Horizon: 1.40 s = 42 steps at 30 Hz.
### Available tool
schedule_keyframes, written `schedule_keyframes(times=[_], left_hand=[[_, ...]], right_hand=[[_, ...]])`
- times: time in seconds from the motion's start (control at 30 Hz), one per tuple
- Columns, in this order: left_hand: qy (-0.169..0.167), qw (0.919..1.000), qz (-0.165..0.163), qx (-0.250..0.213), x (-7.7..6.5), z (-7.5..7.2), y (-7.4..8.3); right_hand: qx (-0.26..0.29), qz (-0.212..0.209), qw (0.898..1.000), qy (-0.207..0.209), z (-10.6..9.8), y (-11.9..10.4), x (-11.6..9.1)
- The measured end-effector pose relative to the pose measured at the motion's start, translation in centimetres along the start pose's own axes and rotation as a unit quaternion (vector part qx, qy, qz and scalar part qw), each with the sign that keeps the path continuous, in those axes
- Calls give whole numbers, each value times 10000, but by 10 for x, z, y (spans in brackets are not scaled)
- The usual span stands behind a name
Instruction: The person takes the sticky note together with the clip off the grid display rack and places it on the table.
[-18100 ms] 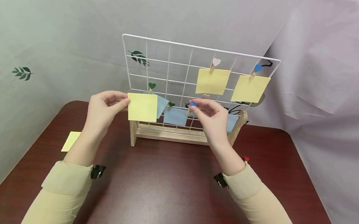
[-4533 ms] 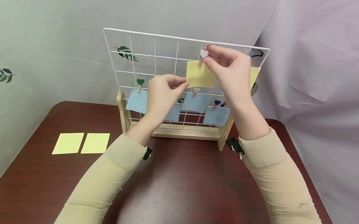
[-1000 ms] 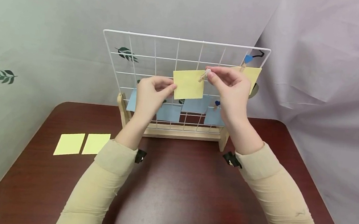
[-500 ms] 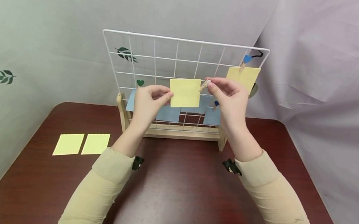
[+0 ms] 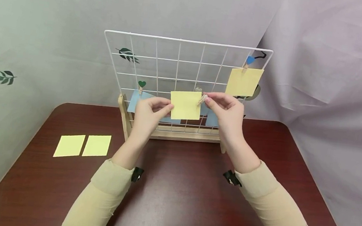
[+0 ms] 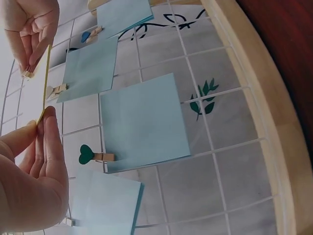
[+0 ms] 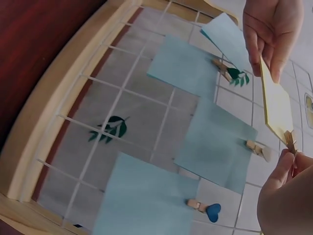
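Note:
My left hand [image 5: 150,115] pinches the left edge of a yellow sticky note [image 5: 185,105] between thumb and fingers, in front of the wire grid. My right hand [image 5: 228,114] pinches a small wooden clothespin [image 5: 201,99] with a white heart, its tip at the note's right edge. In the right wrist view the clothespin [image 7: 290,140] overlaps the note's corner [image 7: 276,105]. Behind the hands, blue sticky notes [image 6: 144,122] hang on the grid, held by heart clothespins such as a green one [image 6: 88,155]. Another yellow note [image 5: 244,82] hangs at the grid's upper right from a blue-heart clothespin [image 5: 249,61].
The white wire grid [image 5: 155,58] stands in a wooden base [image 5: 182,135] at the back of the dark red table [image 5: 172,193]. Two yellow notes [image 5: 69,146] lie side by side on the table's left. Cloth backdrops hang behind.
The yellow note and white-heart clothespin have come off the grid's upper row and moved down in front of it. Since the oldest frame, a second yellow note lies on the table.

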<state>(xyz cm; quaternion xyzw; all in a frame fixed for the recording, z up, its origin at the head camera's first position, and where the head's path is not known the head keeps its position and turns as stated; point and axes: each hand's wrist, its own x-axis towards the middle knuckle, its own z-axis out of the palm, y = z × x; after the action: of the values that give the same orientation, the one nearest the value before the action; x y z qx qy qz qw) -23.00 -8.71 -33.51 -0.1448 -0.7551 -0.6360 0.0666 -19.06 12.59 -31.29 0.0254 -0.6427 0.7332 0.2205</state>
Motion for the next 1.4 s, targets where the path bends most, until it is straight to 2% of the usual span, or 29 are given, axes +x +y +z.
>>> schedule_keyframes(times=[0.2, 0.47, 0.77, 1.13, 1.4], left_hand=[[-33, 9998, -184, 29, -9, 0, -6], [-124, 9993, -317, -151, -17, -2, -17], [-79, 9983, -505, 274, -26, -9, -30], [-188, 9944, -762, 713, -40, -33, -57], [-224, 9883, -966, 1157, -48, -53, -69]], right_hand=[[-134, 237, 9996, -12, -5, 9, -10], [-90, 515, 9986, 46, -9, 24, -20], [-144, 779, 9968, 76, -15, 37, -30], [-123, 1169, 9927, 251, -29, 55, -46], [-284, 1335, 9899, 372, -45, 68, -55]])
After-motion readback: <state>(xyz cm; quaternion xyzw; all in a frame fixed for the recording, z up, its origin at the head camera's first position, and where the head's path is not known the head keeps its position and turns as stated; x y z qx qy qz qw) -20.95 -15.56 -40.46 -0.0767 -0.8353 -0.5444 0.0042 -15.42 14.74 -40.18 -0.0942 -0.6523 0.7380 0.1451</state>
